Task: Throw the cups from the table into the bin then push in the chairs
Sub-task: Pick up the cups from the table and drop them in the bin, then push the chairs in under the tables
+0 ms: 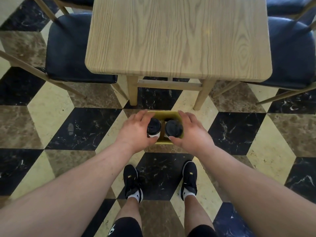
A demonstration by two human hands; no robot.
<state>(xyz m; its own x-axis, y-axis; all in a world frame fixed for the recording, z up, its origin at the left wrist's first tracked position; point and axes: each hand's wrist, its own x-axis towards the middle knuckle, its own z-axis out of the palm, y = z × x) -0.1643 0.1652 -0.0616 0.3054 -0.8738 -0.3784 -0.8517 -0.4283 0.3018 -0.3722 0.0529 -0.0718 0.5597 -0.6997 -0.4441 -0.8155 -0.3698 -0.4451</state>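
I hold two paper cups with black lids over a small yellow bin [168, 115] that stands on the floor just in front of the table. My left hand [136, 130] is wrapped around the left cup [153, 127], which shows a white wall below its lid. My right hand [191, 132] grips the right cup [174, 128]. Both cups are upright, side by side, above the bin's opening. The wooden table [177, 38] has a bare top. A chair with a dark blue seat [71, 48] stands at the table's left, another chair [290, 52] at its right.
More chairs show at the top left [75, 0] and top right [287, 4] corners. The floor is a black, brown and cream marble pattern. My feet in black shoes [131, 182] stand just behind the bin.
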